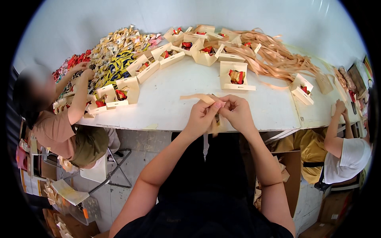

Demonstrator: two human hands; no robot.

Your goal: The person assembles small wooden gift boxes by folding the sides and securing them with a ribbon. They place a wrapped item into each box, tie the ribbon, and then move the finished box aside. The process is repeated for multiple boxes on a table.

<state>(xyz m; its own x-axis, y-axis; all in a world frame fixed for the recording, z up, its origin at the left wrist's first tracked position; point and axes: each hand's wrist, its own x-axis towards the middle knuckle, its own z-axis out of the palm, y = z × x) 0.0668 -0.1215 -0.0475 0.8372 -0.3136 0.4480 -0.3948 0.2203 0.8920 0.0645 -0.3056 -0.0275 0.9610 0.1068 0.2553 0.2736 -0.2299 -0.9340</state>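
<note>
My left hand and my right hand meet just over the table's front edge, fingers pinched together. Between them runs a peach ribbon; one end sticks out to the left, and another bit hangs below the fingers. Something small and partly dark shows under the ribbon, mostly hidden by my fingers. Beyond my hands, an open cream box stands on the table with a red-and-gold wrapped piece inside.
Several open cream boxes line the white table. Wrapped sweets are heaped at the far left, loose peach ribbons at the far right. A person reaches into the heap at left; another person works at right.
</note>
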